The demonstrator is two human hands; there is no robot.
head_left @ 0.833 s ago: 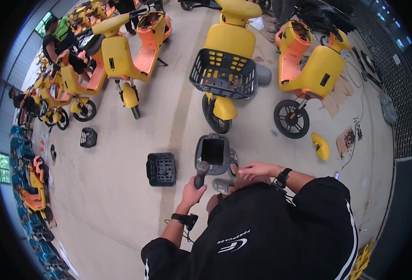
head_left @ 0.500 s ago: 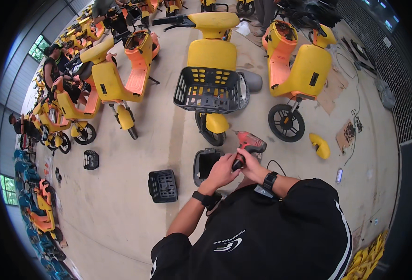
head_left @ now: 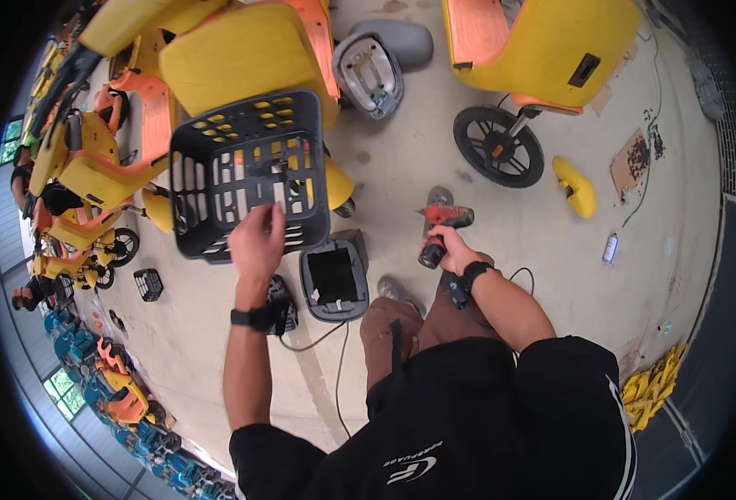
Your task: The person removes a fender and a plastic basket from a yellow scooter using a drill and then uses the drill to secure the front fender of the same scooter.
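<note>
My right hand is wrapped round the handle of a red and black cordless drill, whose tip points left. My left hand is at the near side of a black plastic basket on the front of a yellow scooter. Its fingers are bunched together, and whatever they may hold cannot be made out. Beneath the basket, the scooter's front wheel and yellow mudguard are partly hidden.
A grey open case lies on the floor near my feet, with a black cable by it. Another scooter's front wheel stands at right, near a loose yellow mudguard. A grey seat-like part lies behind.
My left hand has left the drill and reached left to the basket. The drill stays in my right hand. My view has shifted closer to the middle scooter.
</note>
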